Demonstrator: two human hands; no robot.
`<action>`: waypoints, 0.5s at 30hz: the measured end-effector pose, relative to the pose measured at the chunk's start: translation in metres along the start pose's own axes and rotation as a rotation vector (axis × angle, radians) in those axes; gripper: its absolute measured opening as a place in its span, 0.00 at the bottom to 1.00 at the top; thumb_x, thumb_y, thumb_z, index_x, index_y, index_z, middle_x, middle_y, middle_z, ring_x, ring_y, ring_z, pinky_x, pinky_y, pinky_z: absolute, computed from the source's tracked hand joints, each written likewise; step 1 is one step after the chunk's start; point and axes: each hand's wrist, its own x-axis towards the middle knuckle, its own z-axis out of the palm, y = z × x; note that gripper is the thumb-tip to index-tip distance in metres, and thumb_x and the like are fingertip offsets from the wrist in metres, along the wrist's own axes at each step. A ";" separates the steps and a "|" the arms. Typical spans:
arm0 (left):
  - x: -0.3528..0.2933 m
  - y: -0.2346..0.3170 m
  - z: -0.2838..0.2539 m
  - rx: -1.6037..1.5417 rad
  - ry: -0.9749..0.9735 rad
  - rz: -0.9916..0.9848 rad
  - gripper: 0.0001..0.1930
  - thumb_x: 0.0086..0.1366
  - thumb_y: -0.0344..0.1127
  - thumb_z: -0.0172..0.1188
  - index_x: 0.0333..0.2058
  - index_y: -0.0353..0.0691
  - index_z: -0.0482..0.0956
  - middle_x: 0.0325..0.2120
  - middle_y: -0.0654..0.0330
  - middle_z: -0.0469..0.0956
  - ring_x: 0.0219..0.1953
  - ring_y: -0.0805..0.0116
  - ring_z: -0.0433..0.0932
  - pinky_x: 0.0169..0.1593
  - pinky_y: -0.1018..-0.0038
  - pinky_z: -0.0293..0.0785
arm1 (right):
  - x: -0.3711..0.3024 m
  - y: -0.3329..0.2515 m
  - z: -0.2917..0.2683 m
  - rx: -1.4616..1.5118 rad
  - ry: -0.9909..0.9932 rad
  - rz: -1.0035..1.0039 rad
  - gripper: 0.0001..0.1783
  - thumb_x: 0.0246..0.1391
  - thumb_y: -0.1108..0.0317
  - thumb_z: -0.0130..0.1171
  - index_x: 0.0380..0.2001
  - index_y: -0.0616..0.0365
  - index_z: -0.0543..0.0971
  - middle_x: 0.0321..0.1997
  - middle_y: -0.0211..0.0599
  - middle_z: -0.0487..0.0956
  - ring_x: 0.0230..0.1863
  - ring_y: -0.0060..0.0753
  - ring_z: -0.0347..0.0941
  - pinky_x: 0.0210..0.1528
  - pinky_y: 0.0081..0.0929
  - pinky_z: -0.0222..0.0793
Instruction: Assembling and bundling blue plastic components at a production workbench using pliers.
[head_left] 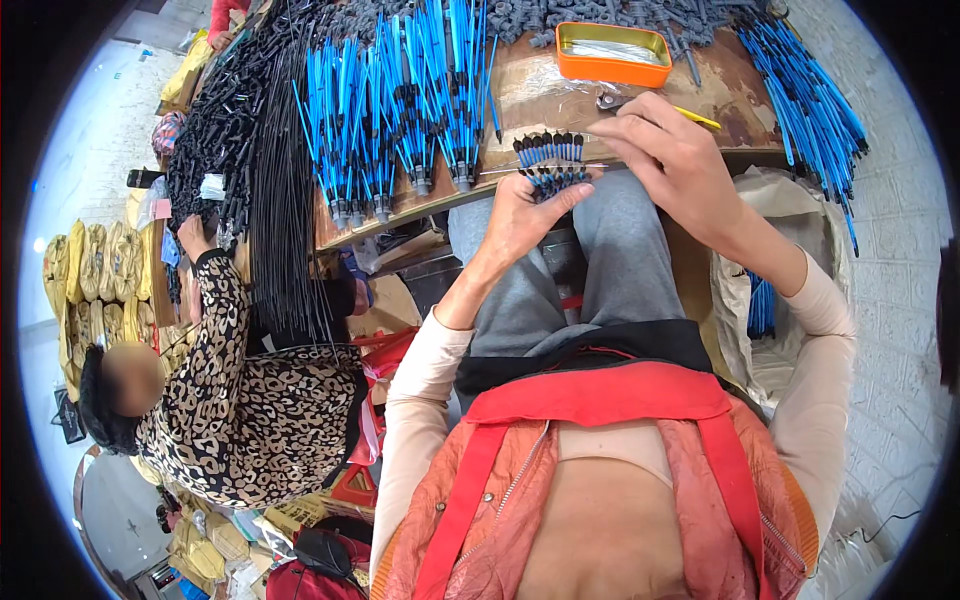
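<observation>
Orange tin: in the head view we take the orange tin as our landmark; it sits on the wooden table and holds thin silvery pins;
Blue-and-black pieces: we find the small blue-and-black pieces on the near side of the tin, a little to its left; they stand side by side in two rows;
Left hand: our left hand, nearer to us than the tin, is curled round the lower row, its thumb laid along the pieces;
Right hand: our right hand is on the near side of the tin, toward its right; the fingers are bent, with thumb and index finger near the right end of the rows; we cannot tell whether the tips pinch anything;
Yellow-handled tool: the yellow-handled tool lies just nearer to us than the tin, partly hidden by our right hand;
Blue rods: we see clusters of blue rods left of the tin, and a blue bundle to its right;
Grey parts: a heap of grey parts lies beyond the tin;
Black parts: black rods and a black heap lie well left of the tin; a co-worker's hand is at the heap's near edge.
</observation>
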 end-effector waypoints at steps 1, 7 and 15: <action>-0.001 0.001 0.000 -0.018 0.014 0.008 0.11 0.63 0.32 0.67 0.43 0.39 0.85 0.33 0.73 0.82 0.33 0.85 0.73 0.38 0.83 0.71 | -0.001 -0.001 0.002 0.089 0.008 0.055 0.11 0.55 0.76 0.60 0.42 0.57 0.81 0.36 0.39 0.75 0.34 0.40 0.74 0.37 0.32 0.71; -0.001 -0.001 0.004 -0.011 0.048 0.001 0.10 0.62 0.31 0.67 0.43 0.39 0.85 0.33 0.72 0.82 0.33 0.84 0.73 0.38 0.83 0.71 | -0.006 -0.003 0.007 -0.043 0.039 0.004 0.12 0.54 0.77 0.59 0.43 0.58 0.80 0.37 0.39 0.75 0.37 0.41 0.75 0.39 0.33 0.71; -0.001 0.003 0.009 0.025 0.079 0.014 0.10 0.62 0.30 0.67 0.43 0.38 0.85 0.35 0.69 0.83 0.36 0.83 0.75 0.42 0.81 0.73 | -0.006 -0.003 0.009 -0.091 0.071 -0.018 0.11 0.55 0.78 0.59 0.43 0.59 0.79 0.38 0.40 0.74 0.39 0.42 0.74 0.41 0.33 0.70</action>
